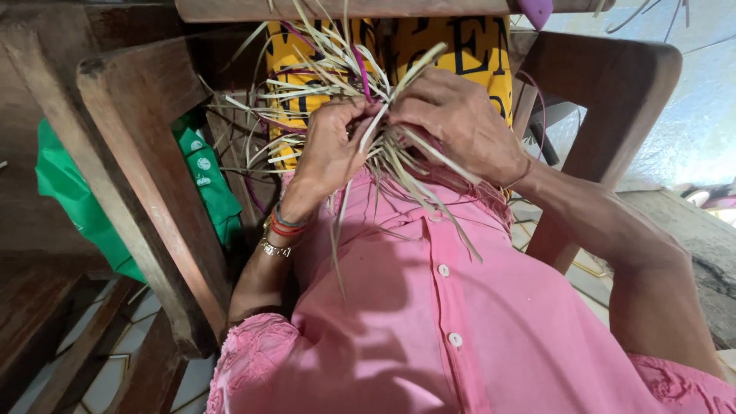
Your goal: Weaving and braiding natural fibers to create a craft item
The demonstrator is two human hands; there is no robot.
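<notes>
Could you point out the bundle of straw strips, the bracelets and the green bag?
straw strips (322, 73): head view, on the pale fanned ends.
bracelets (282, 230): head view, on the left wrist bands.
green bag (65, 188): head view, on its side.

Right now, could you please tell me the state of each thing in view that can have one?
Left hand: closed on the pale dried straw strips.
Right hand: fingers curled, gripping the same strips.
Bundle of pale dried straw strips: partly woven, loose ends splayed outward.
Pink buttoned shirt: buttoned shut.
Green plastic bag: crumpled behind the brown wooden chair arm.
</notes>
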